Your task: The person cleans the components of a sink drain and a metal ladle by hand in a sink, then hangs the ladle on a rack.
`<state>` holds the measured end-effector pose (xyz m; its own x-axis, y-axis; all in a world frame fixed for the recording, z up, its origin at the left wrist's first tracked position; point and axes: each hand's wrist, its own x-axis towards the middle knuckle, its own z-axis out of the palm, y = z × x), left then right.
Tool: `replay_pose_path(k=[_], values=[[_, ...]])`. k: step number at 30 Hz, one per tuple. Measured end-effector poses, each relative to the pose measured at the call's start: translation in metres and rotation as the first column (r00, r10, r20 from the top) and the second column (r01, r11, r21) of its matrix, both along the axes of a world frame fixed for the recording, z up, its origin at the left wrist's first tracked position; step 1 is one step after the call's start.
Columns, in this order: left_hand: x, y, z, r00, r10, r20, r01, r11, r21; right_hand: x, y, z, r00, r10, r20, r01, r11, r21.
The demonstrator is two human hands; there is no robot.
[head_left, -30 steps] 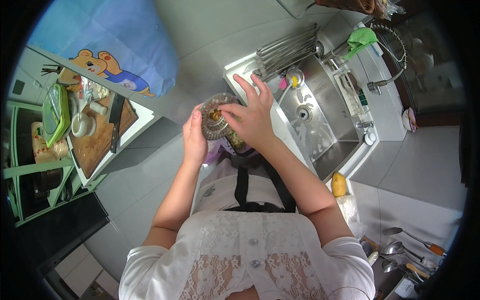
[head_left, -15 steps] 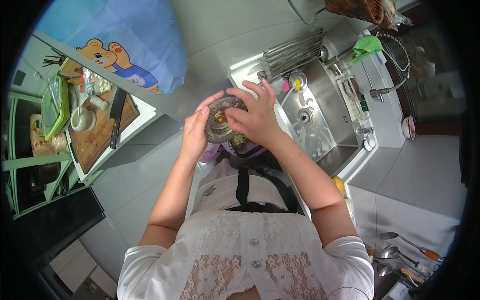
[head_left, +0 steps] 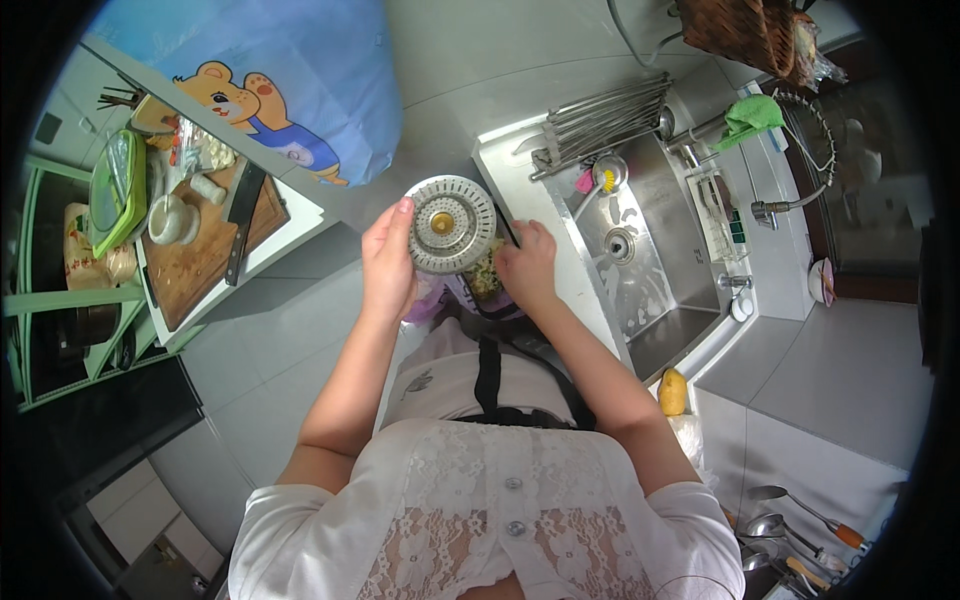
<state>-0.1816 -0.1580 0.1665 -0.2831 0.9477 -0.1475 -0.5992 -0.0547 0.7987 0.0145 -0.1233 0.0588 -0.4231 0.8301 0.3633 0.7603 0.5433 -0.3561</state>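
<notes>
My left hand [head_left: 386,265] grips a round metal sink strainer [head_left: 462,245] by its left side, thumb on the rim. The perforated face with a brass-coloured centre is turned up toward me. To its right, my right hand [head_left: 528,268] is closed, fingers curled beside the dark rim of a bin. What its fingers hold, if anything, is hidden. Food scraps [head_left: 487,279] fill the visible part of the bin, beneath the strainer and partly covered by it. A purple bag [head_left: 425,303] shows around the bin.
On the right is a steel sink [head_left: 662,240] with a drain hole, a folded metal rack [head_left: 605,118] and a green cloth [head_left: 750,120]. A cutting board [head_left: 205,255] with a black knife [head_left: 241,222] and a white mortar [head_left: 172,220] lies left. A blue bag [head_left: 340,70] stands ahead.
The strainer has turned so its perforated face shows. My right hand has left it and moved down and right to the bin's edge. The view has shifted slightly.
</notes>
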Motion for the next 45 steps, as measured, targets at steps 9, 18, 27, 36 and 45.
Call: replay_pose_path(k=[9,18,27,36,45], values=[[-0.004,0.000,-0.011,0.975,0.052,-0.216,-0.052,0.999,0.007,-0.014,0.005,0.016,0.997,-0.073,-0.041,0.061,0.967,-0.248],[0.011,0.002,-0.004,0.806,0.058,-0.590,-0.006,0.996,0.089,-0.047,0.003,0.127,0.988,0.042,-0.148,-0.023,0.992,0.128],[0.031,-0.006,0.012,0.644,0.070,-0.762,0.012,0.995,0.102,-0.059,0.006,0.114,0.998,-0.066,0.023,0.060,0.974,0.217],[0.011,-0.001,-0.006,0.673,0.108,-0.732,-0.055,0.994,0.096,-0.043,0.006,0.092,0.964,0.081,-0.254,-0.018,0.970,0.243],[0.000,0.002,-0.029,0.996,0.055,-0.076,-0.070,0.976,-0.206,-0.015,-0.005,-0.043,0.946,-0.074,0.315,0.043,0.994,0.102]])
